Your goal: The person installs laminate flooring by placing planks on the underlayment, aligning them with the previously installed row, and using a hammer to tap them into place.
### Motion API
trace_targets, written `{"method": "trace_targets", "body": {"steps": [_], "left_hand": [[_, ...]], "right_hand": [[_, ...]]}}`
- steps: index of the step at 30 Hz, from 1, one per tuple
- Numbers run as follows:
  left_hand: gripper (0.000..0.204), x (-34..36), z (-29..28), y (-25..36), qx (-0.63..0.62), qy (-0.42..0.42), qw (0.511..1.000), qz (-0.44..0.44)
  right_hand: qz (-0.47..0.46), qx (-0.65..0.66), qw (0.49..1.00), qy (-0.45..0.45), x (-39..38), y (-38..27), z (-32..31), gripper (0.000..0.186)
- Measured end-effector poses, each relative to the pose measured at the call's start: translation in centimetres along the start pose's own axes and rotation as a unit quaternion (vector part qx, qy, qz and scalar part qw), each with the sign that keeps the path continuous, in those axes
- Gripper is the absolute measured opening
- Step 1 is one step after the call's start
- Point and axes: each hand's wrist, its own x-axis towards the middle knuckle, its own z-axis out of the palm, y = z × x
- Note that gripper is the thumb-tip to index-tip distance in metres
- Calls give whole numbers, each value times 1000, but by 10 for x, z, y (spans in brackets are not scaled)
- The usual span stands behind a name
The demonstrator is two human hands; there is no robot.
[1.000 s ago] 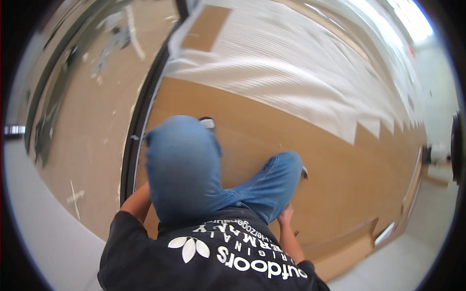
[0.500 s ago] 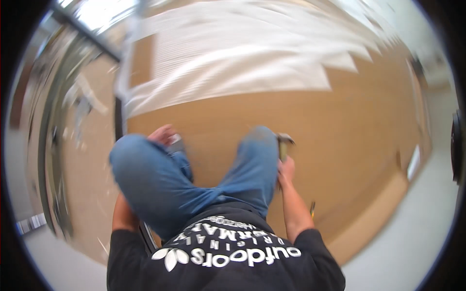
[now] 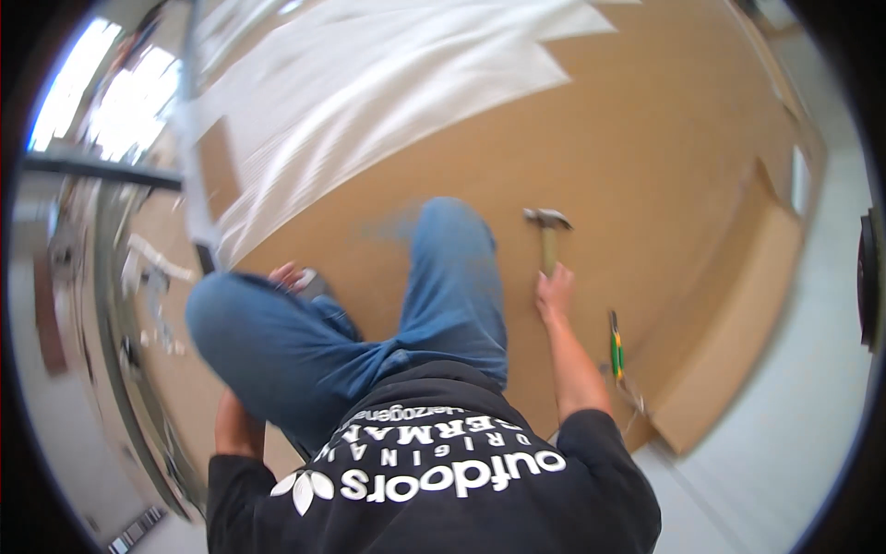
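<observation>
Evidently straight-armed in the head view, the right forearm points to twelve o'clock, its hand [image 3: 554,291] closed around the handle of a hammer [image 3: 549,245] at two o'clock from centre. At nine o'clock, the left hand [image 3: 287,274] emerges beyond the bent left leg [image 3: 268,328], partly hidden; whether its fingers grip anything cannot be told.

Claw hammer [image 3: 549,242] in fingers [image 3: 557,281] of your right hand [image 3: 554,295], to right of your right knee [image 3: 454,231]. Head grey metal, at end farthest from you, set crosswise: striking face to your left, curved claw to your right, tip bent back toward you. Handle tan, straight, running toward you; lower part hidden by your grip. Brown sheet [image 3: 646,185] beneath; contact unclear.
</observation>
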Motion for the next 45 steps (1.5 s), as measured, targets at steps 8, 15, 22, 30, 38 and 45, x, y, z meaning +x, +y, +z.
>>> {"method": "trace_targets", "body": {"steps": [8, 15, 22, 30, 38, 45], "left_hand": [[53, -48, 28, 11, 26, 51, 998, 20], [50, -1, 103, 35, 113, 6, 994, -4], [48, 104, 150, 59, 241, -94, 966, -17], [57, 269, -8, 152, 583, 361, 722, 94], [77, 319, -101, 226, 603, 538, 589, -18], [81, 351, -141, 228, 573, 536, 620, 5]], "right_hand": [[-8, -50, 999, -9, -22, -26, 19, 55], [-43, -123, 991, 15, -22, -18, 17, 53], [28, -139, 990, -13, -12, -12, 10, 57], [-20, -125, 972, -196, 55, -22, -43, 56], [-80, -158, 978, -112, 194, -97, -49, 46], [-181, -140, 966, -117, 222, -310, 34, 47]]}}
